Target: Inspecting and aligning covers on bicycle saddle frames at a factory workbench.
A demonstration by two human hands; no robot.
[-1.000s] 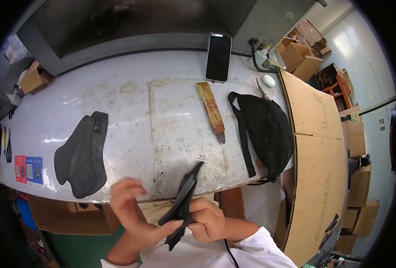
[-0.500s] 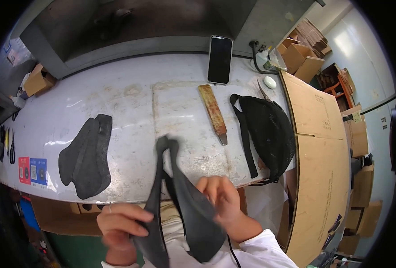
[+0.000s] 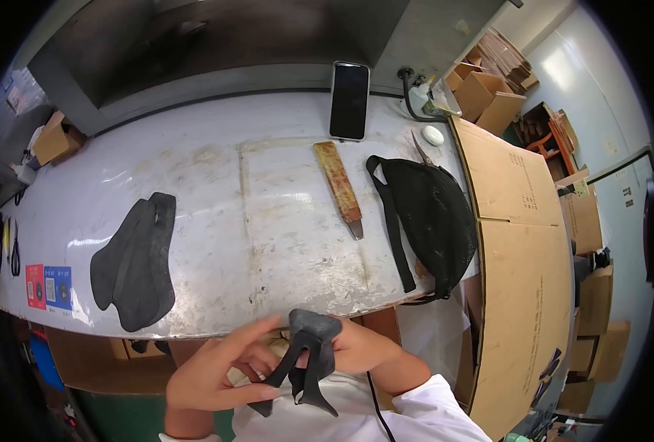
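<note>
Head view, containers: a brown cardboard box (image 3: 54, 140) stands at the far left end of the table (image 3: 216, 191); I cannot tell what is inside. More cardboard boxes (image 3: 485, 96) are stacked beyond the far right corner, their contents not visible.
Black pouch: a black mesh bag (image 3: 434, 221) with a strap lies on the right part of the table, touching the cardboard sheet (image 3: 518, 243); it is closed, so what it holds cannot be seen.
On the table: a stack of dark grey cut pieces (image 3: 135, 261) lies on the left, well apart from the hands. A wooden-handled tool (image 3: 339, 188) lies near the middle, and a black phone (image 3: 350, 99) is behind it, near the back wall.
Held thing: a dark grey folded piece (image 3: 308, 357) is in front of the near table edge, close to the person's chest, with its ends hanging down.
Left hand (image 3: 220, 372): palm turned up, fingers long and spread, the thumb and fingertips touching the lower strip of the piece.
Right hand (image 3: 364, 350): fingers curled and closed on the upper fold of the piece, holding it from the right side.
</note>
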